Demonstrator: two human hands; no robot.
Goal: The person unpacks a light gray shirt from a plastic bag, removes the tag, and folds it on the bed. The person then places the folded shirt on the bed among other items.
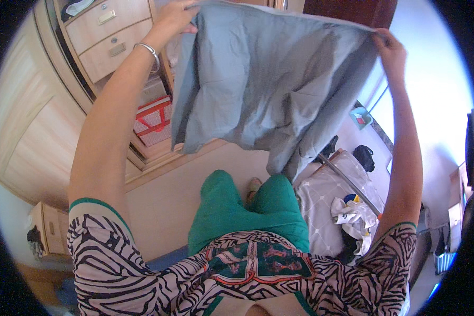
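Note:
A grey-blue cloth garment (260, 79) hangs spread out between my raised hands, its kind not certain. My left hand (179, 17) grips its upper left corner, and a silver bangle circles that wrist. At the upper right corner, my right hand (391, 47) pinches the same edge between thumb and fingers. The cloth sags in folds, and its lower right end reaches down near my knee in green trousers (249, 213).
An open wardrobe with drawers (110, 43) and a red-and-white bag (154, 120) stands at the left. At the right, a patterned grey bedcover (320, 197) bears crumpled white clothing (349, 215) and a metal pole (349, 183). A small cabinet (53, 229) is at lower left.

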